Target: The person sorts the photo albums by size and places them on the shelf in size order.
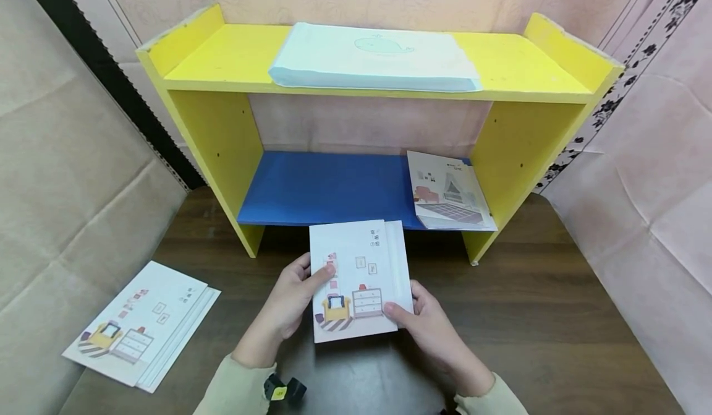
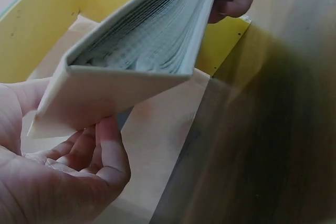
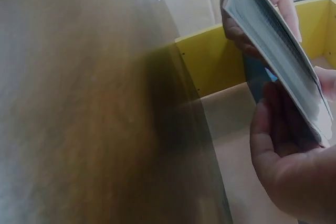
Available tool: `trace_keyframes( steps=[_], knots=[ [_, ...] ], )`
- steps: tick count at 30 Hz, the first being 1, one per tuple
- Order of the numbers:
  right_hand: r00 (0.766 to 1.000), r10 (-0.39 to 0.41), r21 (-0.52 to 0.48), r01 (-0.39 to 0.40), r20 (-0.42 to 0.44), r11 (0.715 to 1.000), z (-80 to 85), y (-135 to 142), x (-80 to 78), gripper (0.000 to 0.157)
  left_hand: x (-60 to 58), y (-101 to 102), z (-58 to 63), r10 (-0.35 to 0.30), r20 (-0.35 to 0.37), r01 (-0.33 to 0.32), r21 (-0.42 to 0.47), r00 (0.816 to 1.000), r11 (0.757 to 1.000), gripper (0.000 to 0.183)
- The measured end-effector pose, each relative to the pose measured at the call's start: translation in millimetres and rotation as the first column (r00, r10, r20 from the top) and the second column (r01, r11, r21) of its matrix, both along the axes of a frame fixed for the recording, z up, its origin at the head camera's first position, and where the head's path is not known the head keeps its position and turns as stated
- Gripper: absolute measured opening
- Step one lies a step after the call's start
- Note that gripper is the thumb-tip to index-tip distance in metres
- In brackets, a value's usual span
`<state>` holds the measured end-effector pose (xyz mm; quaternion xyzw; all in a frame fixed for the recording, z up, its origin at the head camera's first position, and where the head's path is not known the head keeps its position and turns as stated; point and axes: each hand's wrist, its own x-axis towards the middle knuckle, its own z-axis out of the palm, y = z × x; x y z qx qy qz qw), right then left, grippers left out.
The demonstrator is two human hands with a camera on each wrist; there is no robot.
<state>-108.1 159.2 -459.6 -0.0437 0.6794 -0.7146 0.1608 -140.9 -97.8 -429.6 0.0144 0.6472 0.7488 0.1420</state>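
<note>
Both hands hold a white notebook (image 1: 358, 282) with a printed room drawing, above the table in front of the shelf. At its left edge the left hand (image 1: 295, 294) grips it, thumb on the cover and fingers underneath. The right hand (image 1: 428, 322) pinches the lower right edge in the same way. In the left wrist view the notebook (image 2: 113, 95) shows its page ends, slightly fanned between the covers. The right wrist view has the notebook (image 3: 278, 56) edge-on, with curled fingers (image 3: 262, 135) beneath it.
A yellow shelf unit (image 1: 217, 149) with a blue lower board (image 1: 328, 186) stands behind. More notebooks (image 1: 450, 192) lie at that board's right end. A pale blue whale-print package (image 1: 384, 62) rests on top. Similar notebooks (image 1: 139, 328) lie on the table (image 1: 534, 316) at left.
</note>
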Motion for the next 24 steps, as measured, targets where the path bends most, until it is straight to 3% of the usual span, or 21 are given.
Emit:
trace_keyframes(
  steps=[10, 17, 24],
  knots=[
    [0.997, -0.079, -0.034, 0.079, 0.013, 0.996, 12.8, -4, -9.8, 0.049, 0.7, 0, 5.1, 0.031, 0.002, -0.031, 0.051, 1.0, 0.998, 0.052],
    [0.992, -0.122, -0.039, 0.122, -0.005, 0.992, 23.6, -3, -22.1, 0.048, 4.6, 3, -1.1, -0.057, -0.024, 0.058, 0.068, 0.998, 0.996, 0.052],
    [0.984, -0.174, -0.092, 0.177, 0.044, 0.98, 28.1, -4, -33.9, 0.051, 7.1, 11, -4.1, -0.12, -0.053, 0.123, 0.058, 0.991, 0.991, 0.052]
  ],
)
